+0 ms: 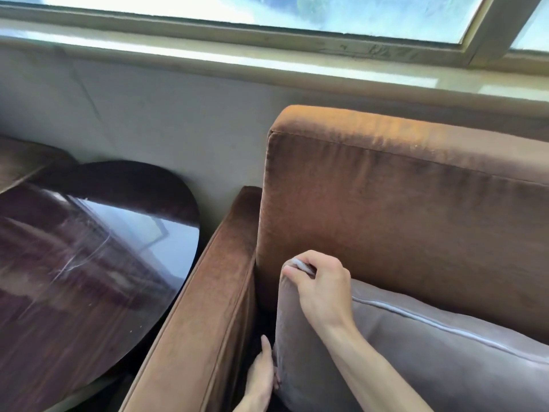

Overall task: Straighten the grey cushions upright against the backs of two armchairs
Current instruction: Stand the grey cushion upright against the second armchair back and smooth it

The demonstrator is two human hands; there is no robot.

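1 grey piped fabric cushion (445,361), at 5 o'clock | 1 brown velvet armchair (401,227), centre to 3 o'clock | 1 round dark glossy wooden table (89,263), at 9 o'clock | 2 bare hands: left hand (263,373), right hand (322,285), both near 6 o'clock | 1 window (267,10), at 12 o'clock

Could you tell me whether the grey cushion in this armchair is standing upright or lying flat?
Upright: the grey cushion stands on edge against the armchair back, right hand pinching its top corner, left hand at its side.

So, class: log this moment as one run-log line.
right hand: pinching cushion top corner | left hand: on cushion's left edge | cushion: leaning against armchair back
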